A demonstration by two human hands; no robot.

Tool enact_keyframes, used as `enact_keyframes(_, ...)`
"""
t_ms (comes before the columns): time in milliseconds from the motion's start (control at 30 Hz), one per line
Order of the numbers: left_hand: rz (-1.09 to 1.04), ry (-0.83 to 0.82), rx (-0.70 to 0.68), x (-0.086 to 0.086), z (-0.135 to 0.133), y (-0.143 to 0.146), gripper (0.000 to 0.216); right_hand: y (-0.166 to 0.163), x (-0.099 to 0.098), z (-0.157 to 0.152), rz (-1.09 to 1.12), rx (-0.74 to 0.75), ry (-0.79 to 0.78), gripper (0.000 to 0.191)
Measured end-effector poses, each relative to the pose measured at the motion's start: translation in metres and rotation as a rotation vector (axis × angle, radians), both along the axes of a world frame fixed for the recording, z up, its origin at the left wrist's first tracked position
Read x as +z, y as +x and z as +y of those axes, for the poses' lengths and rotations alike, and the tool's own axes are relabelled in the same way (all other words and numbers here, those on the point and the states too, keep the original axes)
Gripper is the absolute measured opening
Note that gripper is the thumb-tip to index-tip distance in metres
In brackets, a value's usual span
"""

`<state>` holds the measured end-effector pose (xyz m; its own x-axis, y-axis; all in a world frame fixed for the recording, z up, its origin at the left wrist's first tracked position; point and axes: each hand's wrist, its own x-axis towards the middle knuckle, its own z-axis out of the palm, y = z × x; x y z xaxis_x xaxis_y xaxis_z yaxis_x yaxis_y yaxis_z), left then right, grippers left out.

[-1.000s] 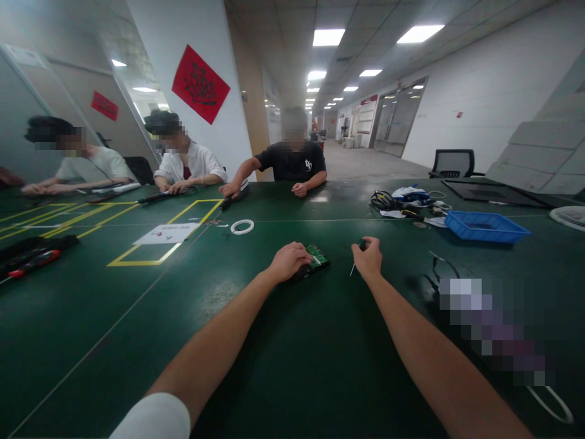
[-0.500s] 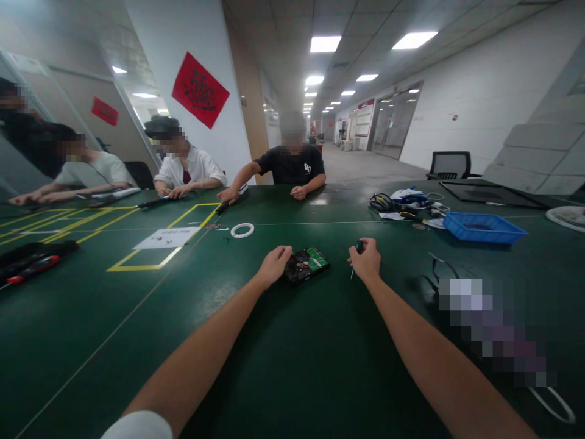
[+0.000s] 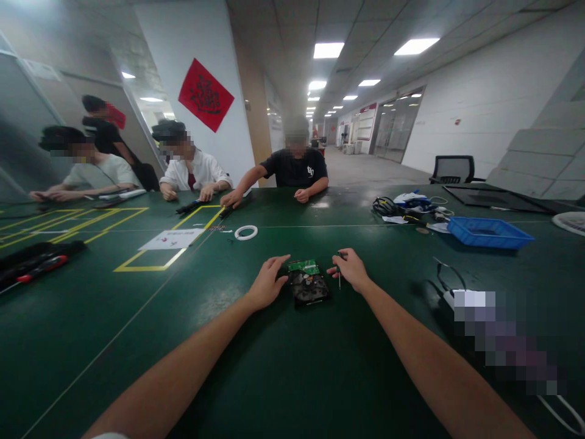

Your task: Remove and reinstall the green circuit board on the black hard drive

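A hard drive [image 3: 309, 285] lies on the green table [image 3: 256, 378] between my two hands, its green circuit board at the far end and its black casing nearer me. Beside its left edge is my left hand [image 3: 269, 282], fingers apart and holding nothing; whether the thumb touches the casing I cannot tell. To the right of the drive, my right hand [image 3: 351, 271] grips a small screwdriver [image 3: 339, 274] with a dark handle. Its thin metal shaft points down, apart from the drive.
A white ring [image 3: 245, 232] and a paper sheet [image 3: 170, 238] lie ahead on the left. At right are a blue tray [image 3: 490, 233], a heap of cables [image 3: 386, 206] and a blurred long object [image 3: 503, 341]. A black-and-red tool [image 3: 46, 265] rests far left. People sit opposite.
The hard drive has been turned, so its circuit board now faces away from me. My left hand has opened off it, and my right hand with the screwdriver has moved left, closer.
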<state>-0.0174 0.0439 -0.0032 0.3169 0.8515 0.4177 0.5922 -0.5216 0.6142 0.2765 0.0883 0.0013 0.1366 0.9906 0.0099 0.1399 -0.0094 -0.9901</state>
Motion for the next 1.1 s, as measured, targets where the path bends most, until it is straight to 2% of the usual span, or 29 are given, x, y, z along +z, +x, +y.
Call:
enact_keyframes(100, 0.080, -0.054, -0.209, 0.009, 0.017, -0.009, 0.087, -0.007, -0.002, 0.004, 0.067, 0.080, -0.029, 0.030)
enact_keyframes(167, 0.119, -0.086, -0.255, 0.012, 0.024, -0.011, 0.103, -0.012, -0.003, 0.008, 0.094, 0.107, -0.041, 0.029)
enact_keyframes(267, 0.173, -0.098, -0.261, 0.014, 0.028, -0.007, 0.112, -0.014, -0.001, 0.011, 0.124, 0.135, -0.059, 0.030)
enact_keyframes(367, 0.213, -0.070, -0.223, 0.013, 0.026, -0.002, 0.109, -0.010, 0.003, 0.012, 0.223, 0.123, -0.027, 0.035)
enact_keyframes(567, 0.312, 0.013, -0.187, 0.009, 0.016, 0.004, 0.087, -0.002, 0.022, 0.018, 0.298, -0.016, 0.279, 0.043)
enact_keyframes(767, 0.328, 0.048, -0.190, 0.007, 0.015, 0.003, 0.082, -0.031, 0.044, 0.011, 0.378, -0.018, 0.243, 0.039)
enact_keyframes(833, 0.326, 0.058, -0.196, 0.006, 0.015, 0.002, 0.082, -0.039, 0.050, 0.003, 0.333, 0.001, 0.343, 0.041)
enact_keyframes(933, 0.316, 0.062, -0.200, 0.006, 0.015, 0.002, 0.082, -0.043, 0.055, -0.010, 0.115, 0.031, 0.512, 0.049)
enact_keyframes(1000, 0.307, 0.064, -0.200, 0.007, 0.014, 0.003, 0.082, -0.042, 0.057, -0.018, -0.050, 0.026, 0.562, 0.051)
enact_keyframes(1100, 0.304, 0.067, -0.200, 0.007, 0.013, 0.003, 0.081, -0.041, 0.057, -0.025, -0.163, 0.018, 0.604, 0.048)
